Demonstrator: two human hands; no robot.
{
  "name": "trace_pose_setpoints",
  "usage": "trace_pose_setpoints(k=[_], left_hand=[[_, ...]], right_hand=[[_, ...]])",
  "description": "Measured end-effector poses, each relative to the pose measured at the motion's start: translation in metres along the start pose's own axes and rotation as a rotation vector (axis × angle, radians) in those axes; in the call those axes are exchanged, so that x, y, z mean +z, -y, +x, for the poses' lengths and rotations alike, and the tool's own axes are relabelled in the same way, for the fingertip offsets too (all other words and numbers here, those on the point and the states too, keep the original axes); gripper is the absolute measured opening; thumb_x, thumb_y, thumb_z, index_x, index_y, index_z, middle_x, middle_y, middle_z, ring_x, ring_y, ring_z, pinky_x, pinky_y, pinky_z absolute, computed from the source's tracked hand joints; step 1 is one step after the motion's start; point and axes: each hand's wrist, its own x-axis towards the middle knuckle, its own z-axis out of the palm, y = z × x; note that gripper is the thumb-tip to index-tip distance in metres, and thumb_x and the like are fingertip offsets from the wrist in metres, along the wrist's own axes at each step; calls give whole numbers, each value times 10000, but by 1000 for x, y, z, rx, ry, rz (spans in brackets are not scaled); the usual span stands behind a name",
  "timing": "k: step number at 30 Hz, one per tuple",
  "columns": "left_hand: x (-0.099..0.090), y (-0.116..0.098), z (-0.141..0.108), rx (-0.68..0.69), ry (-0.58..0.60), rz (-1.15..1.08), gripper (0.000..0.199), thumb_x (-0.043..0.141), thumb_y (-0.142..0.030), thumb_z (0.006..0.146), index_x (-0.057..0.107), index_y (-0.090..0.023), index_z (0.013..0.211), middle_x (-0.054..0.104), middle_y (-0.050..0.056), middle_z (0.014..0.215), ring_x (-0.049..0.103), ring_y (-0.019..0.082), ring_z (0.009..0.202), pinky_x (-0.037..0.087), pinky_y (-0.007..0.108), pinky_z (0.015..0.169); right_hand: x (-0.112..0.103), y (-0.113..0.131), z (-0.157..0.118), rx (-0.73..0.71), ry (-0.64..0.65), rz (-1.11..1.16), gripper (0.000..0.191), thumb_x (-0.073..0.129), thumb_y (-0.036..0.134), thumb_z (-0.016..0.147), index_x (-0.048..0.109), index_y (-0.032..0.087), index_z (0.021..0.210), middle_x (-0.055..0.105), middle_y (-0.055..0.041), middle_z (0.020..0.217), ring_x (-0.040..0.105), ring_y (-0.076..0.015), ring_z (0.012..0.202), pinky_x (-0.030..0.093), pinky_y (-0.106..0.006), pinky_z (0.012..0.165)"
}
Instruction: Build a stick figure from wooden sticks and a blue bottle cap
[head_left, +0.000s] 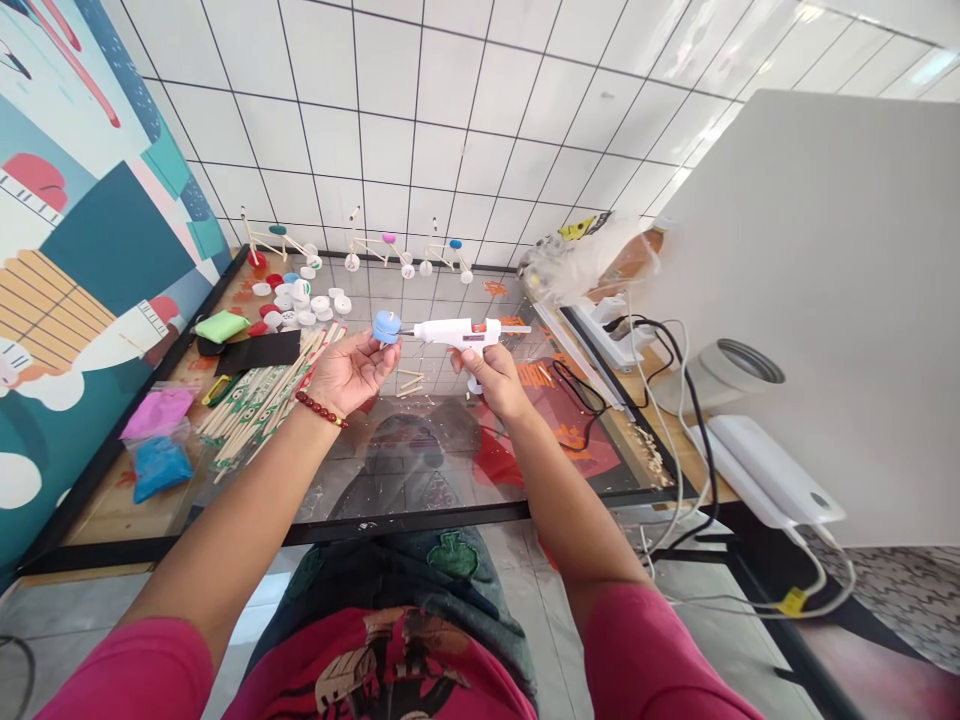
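My left hand [350, 370] pinches a light blue bottle cap [387, 327] between thumb and fingers, above the glass table. A white hot glue gun [454, 333] is gripped in my right hand [493, 377], its nozzle pointing left and touching or almost touching the cap. A clear glue stick [516, 329] sticks out of the gun's back end. Several short stick pieces [411, 383] lie on the glass below, between my hands. Whether glue is coming out is too small to make out.
Loose bottle caps [289, 300] and chopsticks [259, 405] cover the table's left side, with bags of pink and blue material [161, 468]. Three small stick-and-cap models [386, 250] stand along the back. Cables and a white power strip [619, 335] lie at the right.
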Motion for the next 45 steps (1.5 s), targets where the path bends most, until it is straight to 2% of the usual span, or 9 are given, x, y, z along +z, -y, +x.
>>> trace_pose_setpoints(k=[5, 9, 17, 29, 34, 37, 40, 43, 45], left_hand=[[8, -1, -4, -49, -73, -100, 84, 646, -155, 833, 695, -113, 887, 738, 117, 839, 730, 175, 799, 630, 220, 667], [11, -1, -4, 83, -137, -87, 77, 645, -72, 804, 666, -116, 864, 735, 88, 802, 731, 161, 756, 627, 233, 705], [12, 1, -3, 207, -192, -140, 70, 647, -48, 793, 637, -115, 810, 729, 77, 767, 722, 154, 723, 618, 254, 724], [11, 5, -3, 197, -173, -128, 104, 674, -44, 766, 619, -133, 769, 721, 68, 764, 716, 151, 738, 610, 255, 722], [9, 8, -2, 197, -120, -94, 136, 718, -67, 729, 619, -130, 797, 730, 64, 791, 728, 159, 766, 606, 265, 745], [9, 10, -2, 217, -86, -44, 239, 758, -68, 681, 591, -141, 836, 737, 59, 809, 736, 168, 771, 600, 278, 756], [10, 12, -4, 259, -57, 59, 378, 809, -79, 624, 550, -163, 886, 739, 56, 815, 739, 186, 767, 597, 315, 762], [12, 17, -6, 309, -15, 196, 455, 849, -108, 577, 545, -169, 911, 719, 34, 830, 733, 199, 797, 599, 361, 772], [14, 19, -8, 341, 7, 313, 477, 865, -135, 559, 562, -166, 925, 692, 11, 848, 715, 186, 785, 599, 370, 753]], right_hand=[[1, -2, 0, -23, -13, -13, 451, 593, 644, 848, 590, 204, 752, 586, -28, 722, 540, -180, 741, 447, -321, 742], [-6, -13, 2, 30, -177, -124, 405, 583, 583, 858, 647, 188, 802, 637, -38, 798, 540, -168, 740, 452, -314, 757], [-58, -44, 13, 290, -486, -705, 406, 605, 409, 824, 647, 161, 1143, 728, -134, 1053, 649, -300, 975, 473, -431, 905], [-81, -65, 15, 621, -435, -979, 429, 545, 392, 908, 598, 160, 1264, 705, -171, 1193, 640, -333, 1156, 449, -480, 996], [-85, -42, 3, 661, -375, -1075, 567, 662, 475, 809, 571, 131, 1251, 686, -205, 1173, 631, -377, 1150, 459, -514, 968], [-85, -14, -8, 581, -625, -1231, 616, 701, 505, 758, 570, 89, 1194, 630, -275, 1199, 571, -452, 1187, 399, -629, 985], [-71, 4, -12, 212, -846, -1081, 391, 555, 421, 864, 586, 129, 1122, 634, -198, 1088, 591, -368, 1114, 419, -586, 980], [-43, 6, -10, -110, -472, -675, 265, 577, 368, 841, 615, 183, 1026, 646, -90, 934, 611, -233, 848, 514, -426, 834], [-24, 3, -9, -178, -195, -476, 320, 657, 313, 797, 629, 204, 1096, 662, -61, 956, 592, -195, 831, 519, -375, 819]])
